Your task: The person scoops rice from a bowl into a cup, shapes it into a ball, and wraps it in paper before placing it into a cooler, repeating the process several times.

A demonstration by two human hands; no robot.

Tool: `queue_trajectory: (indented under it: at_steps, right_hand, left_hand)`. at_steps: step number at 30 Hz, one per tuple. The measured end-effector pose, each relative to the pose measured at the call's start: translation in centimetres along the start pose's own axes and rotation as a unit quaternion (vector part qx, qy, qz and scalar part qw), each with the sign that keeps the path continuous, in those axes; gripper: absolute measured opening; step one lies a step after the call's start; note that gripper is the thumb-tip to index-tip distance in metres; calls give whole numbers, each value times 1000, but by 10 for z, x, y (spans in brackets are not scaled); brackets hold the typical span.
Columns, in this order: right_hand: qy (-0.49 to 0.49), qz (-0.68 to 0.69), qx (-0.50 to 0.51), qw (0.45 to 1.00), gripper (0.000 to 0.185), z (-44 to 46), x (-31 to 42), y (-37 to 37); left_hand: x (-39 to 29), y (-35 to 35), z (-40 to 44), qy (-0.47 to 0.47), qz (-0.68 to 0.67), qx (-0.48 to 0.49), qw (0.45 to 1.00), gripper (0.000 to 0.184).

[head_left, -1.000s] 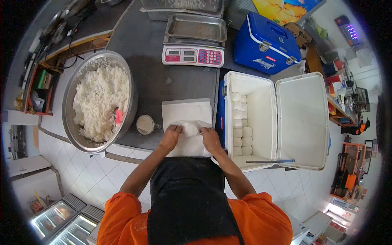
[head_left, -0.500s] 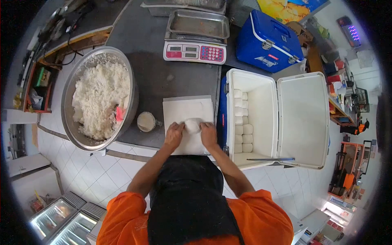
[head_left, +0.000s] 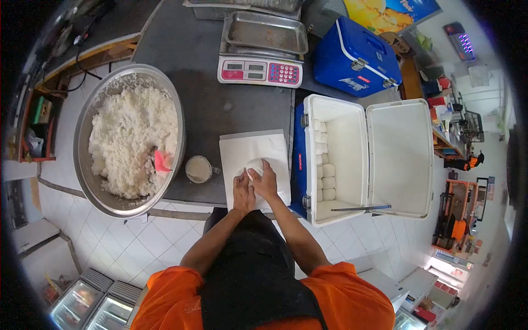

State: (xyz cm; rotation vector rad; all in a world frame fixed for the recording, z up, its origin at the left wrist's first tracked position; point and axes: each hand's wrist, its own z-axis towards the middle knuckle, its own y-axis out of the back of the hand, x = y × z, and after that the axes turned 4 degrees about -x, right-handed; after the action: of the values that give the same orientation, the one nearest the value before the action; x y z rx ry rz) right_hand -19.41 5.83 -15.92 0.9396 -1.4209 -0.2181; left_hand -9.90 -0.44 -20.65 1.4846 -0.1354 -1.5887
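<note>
A stack of white sheets lies on the grey table in front of me. On it sits a rounded white bundle, partly covered by my fingers. My left hand presses against its near left side. Around its near and right side curves my right hand, one finger reaching along the edge. The two hands touch or nearly touch. To the right, an open blue-and-white cooler holds several similar white bundles in rows.
A big metal bowl of white grated food with a pink scoop stands left. A cup is beside the sheets. Behind are a scale, metal tray and closed blue cooler.
My hands have moved from the bundle's two sides to its near side, close together. The sheet's edges, lifted a second ago, are now folded in around the bundle. The view has shifted slightly.
</note>
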Motion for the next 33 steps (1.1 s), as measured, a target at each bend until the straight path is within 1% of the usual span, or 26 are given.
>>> queue_trajectory:
  at_steps: [1, 2, 3, 5, 6, 7, 8, 9, 11, 12, 13, 15, 16, 17, 19, 20, 22, 23, 24, 25, 26, 27, 29, 30, 32, 33]
  right_hand:
    - [-31, 29, 13, 999, 67, 1, 2, 5]
    - [-32, 26, 9, 999, 67, -3, 4, 11]
    - [-31, 72, 3, 997, 66, -12, 15, 24]
    - [-35, 117, -7, 993, 64, -29, 30, 46]
    - [37, 103, -48, 993, 62, -37, 34, 58]
    - [110, 86, -93, 986, 61, -42, 39, 71]
    - [78, 106, -68, 989, 56, -47, 45, 86]
    - [72, 102, -79, 989, 56, -53, 41, 96]
    - [68, 137, -62, 986, 53, -55, 31, 114]
    - [114, 55, -65, 990, 52, -56, 27, 126]
    - [114, 55, -69, 989, 52, -55, 23, 141]
    - [80, -15, -80, 993, 53, -56, 20, 180]
    - [32, 102, -38, 994, 51, -48, 13, 203]
    - [28, 104, -39, 993, 51, -39, -1, 225]
    - [-31, 204, 49, 977, 49, -16, -32, 270]
    - [-34, 205, 52, 977, 49, 2, -53, 286]
    - [14, 113, 74, 991, 56, 53, -106, 302]
    - [63, -1, 78, 995, 57, 81, -133, 301]
    - [111, -115, 81, 984, 57, 108, -163, 295]
    - [102, -189, 112, 970, 57, 133, -194, 283]
    - [95, -262, 143, 950, 58, 154, -218, 271]
    - [97, -257, 150, 950, 58, 168, -229, 265]
    - [114, -402, 309, 855, 54, 192, -243, 248]
    - [117, -396, 314, 855, 54, 200, -261, 236]
    - [79, -306, 428, 847, 51, 212, -300, 217]
    - [83, -305, 430, 846, 51, 219, -297, 218]
  left_hand:
    - [-13, 5, 5, 123, -140, -19, 982, 52]
    - [-27, 9, 11, 241, -274, -37, 930, 51]
    - [-42, 15, 21, 239, -277, -35, 930, 51]
    - [-69, 21, 41, 411, -426, 19, 806, 52]
    - [-72, 19, 49, 420, -494, 40, 760, 50]
    - [-89, 26, 62, 417, -497, 49, 759, 50]
    - [-108, 34, 72, 386, -414, 61, 822, 48]
    - [-127, 39, 77, 350, -328, 73, 875, 45]
    - [-143, 29, 81, 308, -325, 79, 891, 42]
    - [-152, 26, 81, 276, -316, 76, 904, 39]
    - [-163, 21, 83, 273, -317, 78, 905, 39]
    - [-184, 8, 86, 326, -425, 100, 839, 34]
    - [-188, -9, 87, 286, -430, 98, 851, 30]
    - [-192, -27, 88, 289, -428, 102, 851, 30]
    - [-206, -59, 101, 175, -367, 135, 903, 28]
    - [-212, -72, 106, 179, -365, 136, 903, 28]
    - [-226, -82, 126, 171, -237, 50, 955, 32]
    - [-229, -83, 132, 165, -168, 10, 972, 35]
    - [-224, -78, 132, 206, -171, 10, 963, 37]
    - [-214, -69, 130, 248, -175, 9, 953, 39]
    - [-204, -59, 121, 291, -240, -10, 926, 42]
    - [-196, -46, 108, 332, -304, -31, 892, 45]
    - [-196, -16, 91, 410, -324, -71, 850, 47]
    - [-194, -3, 79, 434, -309, -80, 842, 50]
    - [-190, 17, 51, 461, -292, -93, 833, 52]
    - [-185, 23, 36, 494, -313, -121, 802, 54]
